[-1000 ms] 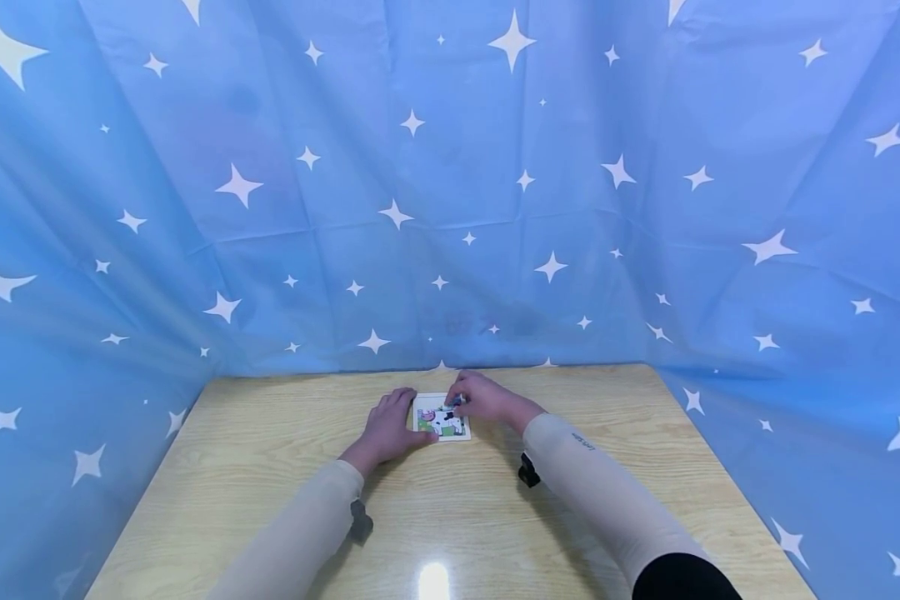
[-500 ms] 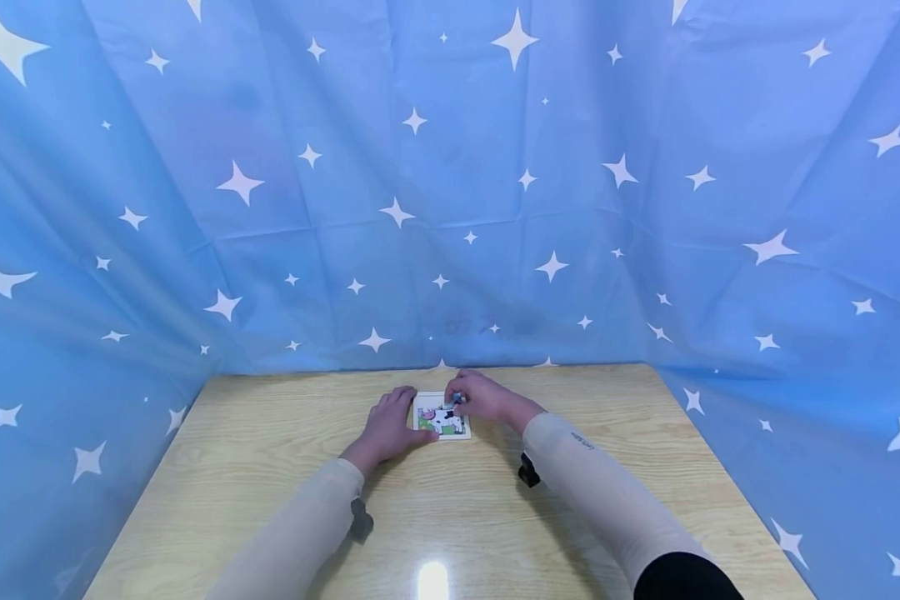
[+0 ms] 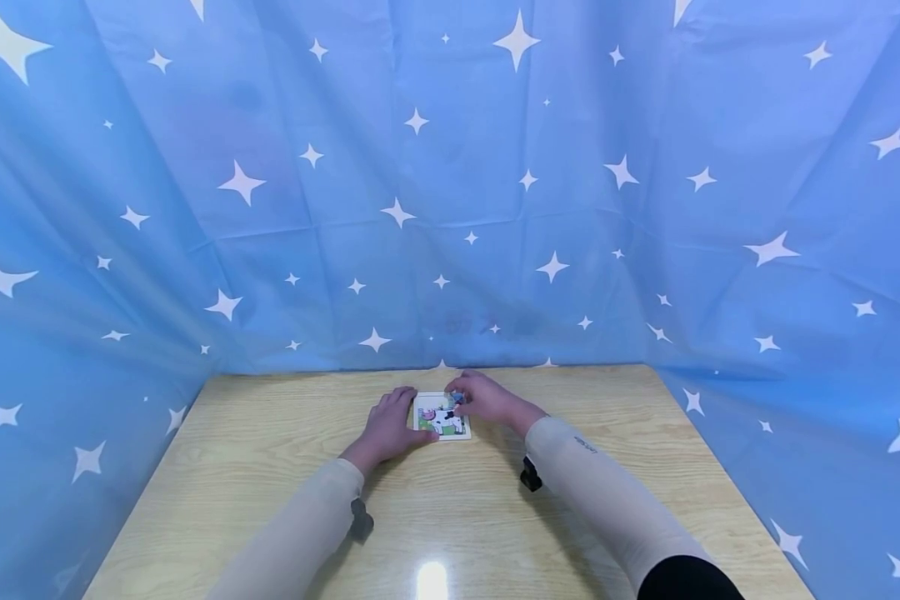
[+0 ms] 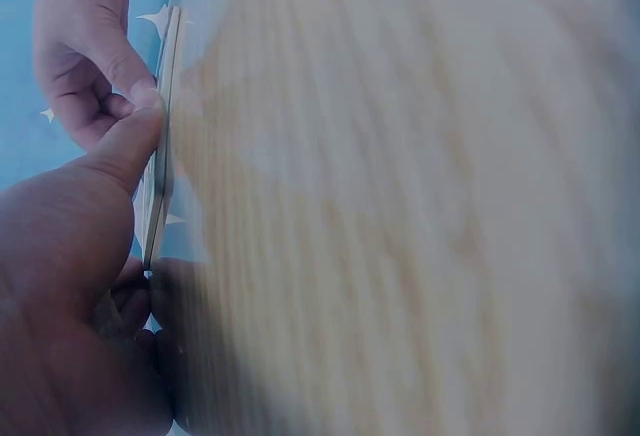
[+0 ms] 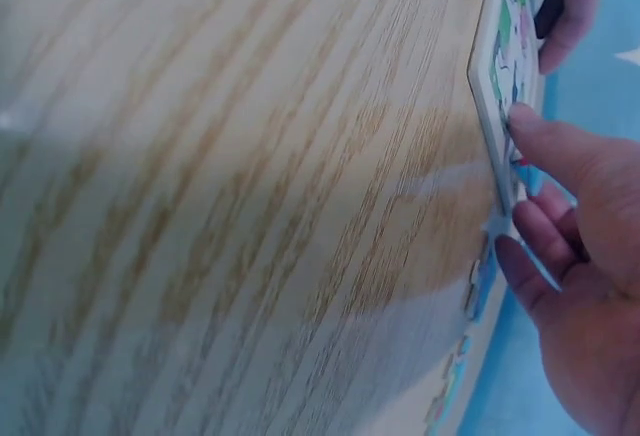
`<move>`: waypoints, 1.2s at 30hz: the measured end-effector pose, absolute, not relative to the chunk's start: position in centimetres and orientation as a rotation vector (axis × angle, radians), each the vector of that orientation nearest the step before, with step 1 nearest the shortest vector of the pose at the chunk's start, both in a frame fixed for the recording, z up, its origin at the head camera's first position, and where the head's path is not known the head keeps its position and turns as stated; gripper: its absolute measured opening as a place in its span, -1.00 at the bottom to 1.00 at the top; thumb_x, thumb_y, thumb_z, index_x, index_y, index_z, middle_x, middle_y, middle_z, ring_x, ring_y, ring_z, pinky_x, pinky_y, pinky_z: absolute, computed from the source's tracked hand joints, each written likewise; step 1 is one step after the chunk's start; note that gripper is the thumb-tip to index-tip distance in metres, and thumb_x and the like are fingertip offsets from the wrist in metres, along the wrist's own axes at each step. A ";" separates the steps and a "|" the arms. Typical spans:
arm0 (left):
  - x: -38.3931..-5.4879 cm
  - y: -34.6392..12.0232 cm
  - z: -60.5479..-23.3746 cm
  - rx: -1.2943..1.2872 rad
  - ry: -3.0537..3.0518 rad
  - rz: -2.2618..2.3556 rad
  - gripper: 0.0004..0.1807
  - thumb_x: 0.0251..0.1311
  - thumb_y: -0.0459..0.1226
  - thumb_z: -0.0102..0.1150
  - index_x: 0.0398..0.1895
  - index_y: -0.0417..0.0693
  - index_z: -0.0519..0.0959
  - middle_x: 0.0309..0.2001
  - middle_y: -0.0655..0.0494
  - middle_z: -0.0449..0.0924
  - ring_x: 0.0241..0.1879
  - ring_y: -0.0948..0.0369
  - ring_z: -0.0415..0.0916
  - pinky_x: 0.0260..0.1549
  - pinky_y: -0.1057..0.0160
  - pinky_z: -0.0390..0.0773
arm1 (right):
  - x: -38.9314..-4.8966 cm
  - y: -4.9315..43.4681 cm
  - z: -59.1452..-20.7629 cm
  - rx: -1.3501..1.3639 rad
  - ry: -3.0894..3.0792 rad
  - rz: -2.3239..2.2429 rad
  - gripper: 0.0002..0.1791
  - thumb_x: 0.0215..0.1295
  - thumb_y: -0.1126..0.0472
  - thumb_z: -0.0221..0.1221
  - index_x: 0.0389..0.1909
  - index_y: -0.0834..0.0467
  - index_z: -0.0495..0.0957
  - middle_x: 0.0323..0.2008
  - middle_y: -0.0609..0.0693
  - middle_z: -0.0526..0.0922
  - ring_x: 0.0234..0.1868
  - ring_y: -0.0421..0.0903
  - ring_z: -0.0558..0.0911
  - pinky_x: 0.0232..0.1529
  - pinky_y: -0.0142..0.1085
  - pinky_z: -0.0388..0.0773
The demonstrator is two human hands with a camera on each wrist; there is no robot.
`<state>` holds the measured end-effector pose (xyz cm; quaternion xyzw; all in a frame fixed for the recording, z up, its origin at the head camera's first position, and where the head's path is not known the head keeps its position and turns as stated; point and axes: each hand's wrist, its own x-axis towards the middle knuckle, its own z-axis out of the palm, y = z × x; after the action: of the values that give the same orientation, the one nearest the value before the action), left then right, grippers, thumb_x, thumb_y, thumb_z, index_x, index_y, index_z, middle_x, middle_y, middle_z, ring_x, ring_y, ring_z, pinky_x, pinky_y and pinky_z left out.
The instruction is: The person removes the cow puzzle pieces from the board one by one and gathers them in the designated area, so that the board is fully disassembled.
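Observation:
A small jigsaw puzzle board point(image 3: 431, 400) with a white frame and a cow picture lies at the far side of the table. My left hand point(image 3: 390, 423) grips its left side, thumb on the near edge and fingers at the far left corner. Over the board's far right part, my right hand point(image 3: 484, 397) pinches a blue puzzle piece point(image 3: 458, 398) between thumb and fingers. In the right wrist view, that piece point(image 5: 528, 175) shows blue and red, low against the board point(image 5: 482, 76). The right fingers hide much of it.
In the right wrist view, more puzzle pieces point(image 5: 484, 278) lie on the table beyond the board, near the right fingers. A wooden table point(image 3: 457, 508) carries everything. Behind its far edge hangs a blue curtain point(image 3: 450, 183) with white stars.
The right hand's fingers have shifted slightly over the board's far right part, with the blue piece between them. The left hand and the board have stayed in place.

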<state>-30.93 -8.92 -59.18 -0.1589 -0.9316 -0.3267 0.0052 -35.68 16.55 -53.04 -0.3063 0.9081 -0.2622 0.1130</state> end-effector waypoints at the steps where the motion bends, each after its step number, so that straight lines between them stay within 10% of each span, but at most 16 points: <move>1: -30.9 -8.9 -59.2 -0.494 -2.918 -1.021 0.18 0.16 0.26 0.60 0.67 -0.20 0.33 0.62 -0.13 0.33 0.58 -0.19 0.25 0.55 -0.33 0.24 | -35.7 16.6 -53.1 -0.910 2.664 -0.766 -0.52 0.50 0.29 0.43 0.38 0.23 0.65 0.02 0.07 0.59 -0.06 -0.07 0.58 0.04 -0.10 0.63; 36: -30.7 -8.9 -58.8 -0.490 -2.948 -1.020 0.19 0.18 0.28 0.57 0.69 -0.19 0.30 0.64 -0.12 0.30 0.60 -0.17 0.22 0.57 -0.30 0.20 | -34.7 18.5 -52.2 -1.126 2.936 -0.452 -0.65 0.50 0.22 0.40 0.24 0.17 0.75 0.08 0.02 0.67 0.11 -0.01 0.63 0.20 -0.05 0.67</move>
<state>-30.65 -8.87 -58.83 -0.1552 -0.9335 -0.3231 -0.0079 -34.71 18.49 -52.24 -0.3544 0.9241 -0.1421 -0.0176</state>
